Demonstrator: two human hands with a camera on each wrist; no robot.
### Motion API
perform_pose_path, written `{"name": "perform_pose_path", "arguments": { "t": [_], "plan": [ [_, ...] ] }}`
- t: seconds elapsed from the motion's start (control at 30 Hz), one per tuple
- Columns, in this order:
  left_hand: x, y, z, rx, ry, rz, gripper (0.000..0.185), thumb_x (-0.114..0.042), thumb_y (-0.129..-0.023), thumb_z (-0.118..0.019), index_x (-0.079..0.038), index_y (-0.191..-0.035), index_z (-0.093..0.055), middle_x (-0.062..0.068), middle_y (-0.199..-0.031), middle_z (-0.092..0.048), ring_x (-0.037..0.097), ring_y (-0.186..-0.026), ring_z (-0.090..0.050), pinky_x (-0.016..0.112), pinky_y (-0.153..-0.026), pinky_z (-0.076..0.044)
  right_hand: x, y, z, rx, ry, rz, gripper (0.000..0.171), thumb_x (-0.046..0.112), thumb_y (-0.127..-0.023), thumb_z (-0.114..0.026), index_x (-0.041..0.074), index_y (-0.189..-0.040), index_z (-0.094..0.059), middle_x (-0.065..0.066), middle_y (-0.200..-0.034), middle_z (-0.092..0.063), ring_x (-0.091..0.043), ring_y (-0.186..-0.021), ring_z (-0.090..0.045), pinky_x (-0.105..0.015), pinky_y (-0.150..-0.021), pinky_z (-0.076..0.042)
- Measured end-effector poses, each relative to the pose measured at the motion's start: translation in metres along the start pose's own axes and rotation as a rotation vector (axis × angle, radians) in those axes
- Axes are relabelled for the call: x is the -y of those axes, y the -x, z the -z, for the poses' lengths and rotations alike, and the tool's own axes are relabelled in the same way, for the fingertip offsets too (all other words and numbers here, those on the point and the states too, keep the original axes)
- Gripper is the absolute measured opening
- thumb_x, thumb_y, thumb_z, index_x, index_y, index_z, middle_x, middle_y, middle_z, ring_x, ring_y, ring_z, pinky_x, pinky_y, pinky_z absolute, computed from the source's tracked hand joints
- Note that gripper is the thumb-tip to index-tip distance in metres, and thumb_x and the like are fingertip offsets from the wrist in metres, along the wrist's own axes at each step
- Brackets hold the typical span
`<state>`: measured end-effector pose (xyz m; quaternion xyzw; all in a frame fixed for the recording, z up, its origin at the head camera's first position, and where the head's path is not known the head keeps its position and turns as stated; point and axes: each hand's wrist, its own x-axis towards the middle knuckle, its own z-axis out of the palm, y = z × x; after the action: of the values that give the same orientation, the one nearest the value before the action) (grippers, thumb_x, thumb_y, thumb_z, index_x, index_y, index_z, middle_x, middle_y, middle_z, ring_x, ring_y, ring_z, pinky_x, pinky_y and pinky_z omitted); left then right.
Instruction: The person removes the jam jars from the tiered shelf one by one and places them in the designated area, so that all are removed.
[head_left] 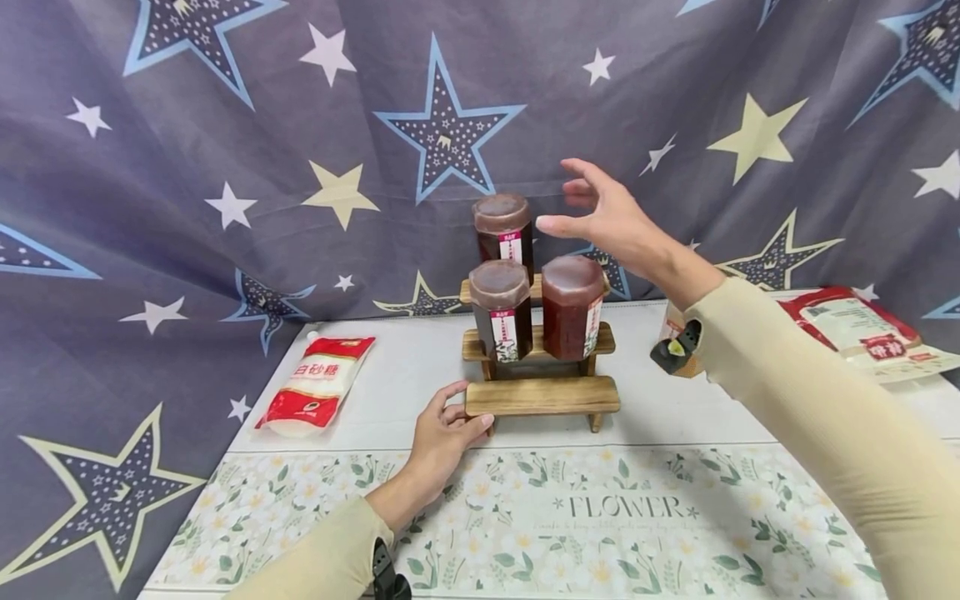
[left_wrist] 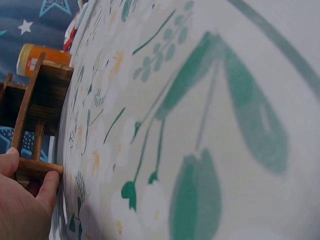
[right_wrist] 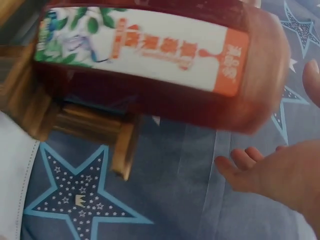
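Note:
A three-tier wooden step rack (head_left: 542, 395) stands on the table. My left hand (head_left: 441, 435) grips the left end of its lowest step, also seen at the lower left of the left wrist view. On the middle step sit two capped jars, a dark one (head_left: 486, 327) and a redder one (head_left: 564, 321). Another dark jar (head_left: 487, 243) stands on the top step. My right hand (head_left: 613, 218) is raised just right of that top jar, apart from it, fingers spread and holding nothing. In the right wrist view the redder jar (right_wrist: 165, 107) looms close, its label facing the camera.
A red-and-white bag (head_left: 315, 383) lies on the table at the left. Another red-and-white bag (head_left: 862, 329) lies at the right, beyond the right forearm. A box, partly hidden by that sleeve, stands right of the rack. A star-patterned curtain (head_left: 420, 242) hangs behind the table.

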<state>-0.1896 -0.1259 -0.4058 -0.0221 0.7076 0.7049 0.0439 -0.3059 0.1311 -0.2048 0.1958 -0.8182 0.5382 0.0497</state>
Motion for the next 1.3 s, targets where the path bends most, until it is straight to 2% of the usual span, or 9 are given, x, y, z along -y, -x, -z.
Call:
{"name": "perform_pose_path", "arguments": {
  "t": [0.13,0.37,0.63,0.77,0.93,1.3],
  "plan": [
    [0.0,-0.001,0.0,0.005,-0.006,-0.005,0.066,-0.005,-0.086,-0.072,-0.011,-0.143,-0.04,0.015,-0.105,-0.063,0.019,-0.091,-0.066,0.036,-0.085,-0.059,0.009,-0.011,-0.008,0.041,0.066,-0.008,0.092,0.037,-0.081,-0.078,0.022,-0.154,-0.022,-0.011,-0.152,-0.034,-0.022,-0.138,-0.032,-0.043,-0.114,-0.032],
    [-0.001,0.0,-0.001,-0.003,-0.004,-0.009,0.065,-0.004,-0.086,-0.072,-0.012,-0.142,-0.04,0.014,-0.103,-0.064,0.022,-0.092,-0.066,0.037,-0.084,-0.059,0.015,-0.031,-0.022,0.11,0.131,0.015,0.098,0.035,-0.08,-0.079,0.019,-0.155,-0.017,-0.012,-0.154,-0.03,-0.023,-0.141,-0.029,-0.041,-0.114,-0.033],
    [0.0,0.001,-0.003,0.011,0.009,-0.001,0.066,-0.003,-0.085,-0.072,-0.009,-0.143,-0.04,0.013,-0.101,-0.064,0.022,-0.09,-0.066,0.038,-0.084,-0.059,0.008,-0.045,-0.031,0.188,0.191,-0.013,0.103,0.034,-0.078,-0.08,0.015,-0.155,-0.014,-0.018,-0.145,-0.04,-0.027,-0.13,-0.043,-0.04,-0.11,-0.037],
    [-0.001,0.002,-0.002,0.008,-0.003,-0.008,0.065,-0.003,-0.086,-0.072,-0.009,-0.142,-0.04,0.014,-0.103,-0.064,0.019,-0.089,-0.066,0.037,-0.084,-0.059,0.006,-0.046,-0.035,0.225,0.182,0.009,0.096,0.03,-0.079,-0.081,0.011,-0.153,-0.022,-0.016,-0.135,-0.049,-0.025,-0.12,-0.05,-0.037,-0.105,-0.042],
    [-0.002,0.003,-0.002,0.003,0.003,-0.007,0.065,-0.004,-0.086,-0.072,-0.01,-0.142,-0.04,0.015,-0.104,-0.064,0.017,-0.088,-0.066,0.037,-0.085,-0.059,0.005,-0.045,-0.043,0.232,0.15,0.046,0.084,0.026,-0.078,-0.082,0.008,-0.144,-0.034,-0.012,-0.125,-0.053,-0.023,-0.111,-0.053,-0.034,-0.099,-0.044],
    [-0.001,0.002,-0.001,0.007,0.012,-0.015,0.065,-0.003,-0.085,-0.072,-0.01,-0.142,-0.04,0.015,-0.104,-0.064,0.016,-0.088,-0.066,0.038,-0.086,-0.058,0.005,-0.045,-0.045,0.239,0.089,0.016,0.077,0.024,-0.079,-0.082,0.01,-0.14,-0.038,-0.012,-0.124,-0.053,-0.023,-0.109,-0.054,-0.035,-0.099,-0.045]
  ]
}}
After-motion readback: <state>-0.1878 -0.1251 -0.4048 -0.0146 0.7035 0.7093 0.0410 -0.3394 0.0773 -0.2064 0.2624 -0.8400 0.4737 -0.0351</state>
